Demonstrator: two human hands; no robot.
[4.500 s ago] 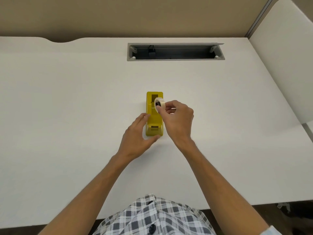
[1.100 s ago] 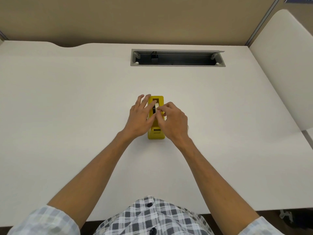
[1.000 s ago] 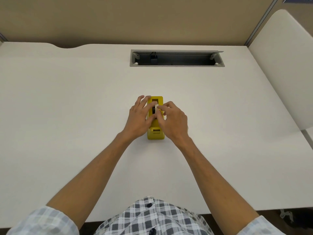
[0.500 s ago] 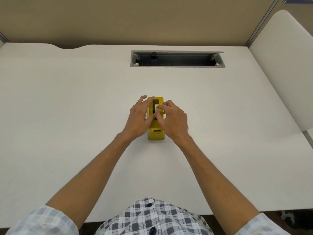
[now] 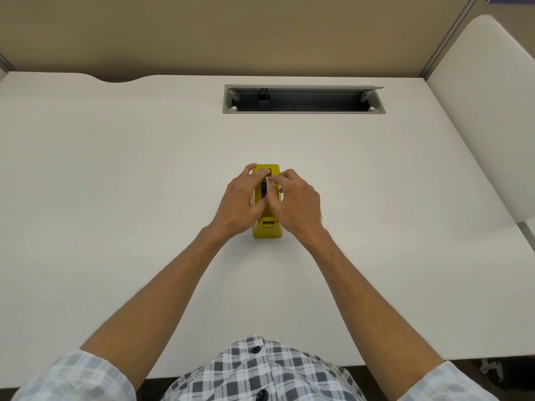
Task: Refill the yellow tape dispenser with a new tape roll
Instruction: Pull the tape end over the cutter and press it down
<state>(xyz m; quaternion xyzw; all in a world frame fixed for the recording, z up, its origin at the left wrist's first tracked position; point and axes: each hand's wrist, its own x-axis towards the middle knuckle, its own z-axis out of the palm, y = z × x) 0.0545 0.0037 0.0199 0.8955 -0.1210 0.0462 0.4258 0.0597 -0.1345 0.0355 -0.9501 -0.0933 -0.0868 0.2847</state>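
- The yellow tape dispenser (image 5: pixel 267 230) stands near the middle of the white worktop (image 5: pixel 115 175), directly in front of the person.
- Its long axis runs straight away from the person, one short end toward the chest and the other toward the cable slot (image 5: pixel 304 99) set into the worktop's far side.
- The near end carries a small rectangular opening in its top face; which end holds the cutter cannot be told.
- The tape roll (image 5: pixel 268 186) sits in the dispenser's top channel, upright on edge, its pale band and dark core showing between the two hands.
- The left hand (image 5: pixel 241 202) lies curled over the dispenser's left side, fingers reaching across the far top, thumb beside the roll.
- The right hand (image 5: pixel 295 202) is curled on the right side, fingertips pinched at the roll; whether they truly grip it or only press on it cannot be told.
- No brand, label or writing can be read on the dispenser or the roll.
- A checked shirt (image 5: pixel 254 371) with dark buttons fills the lower edge, with pale checked sleeves at both corners.
- A beige partition (image 5: pixel 231 33) rises behind the worktop.
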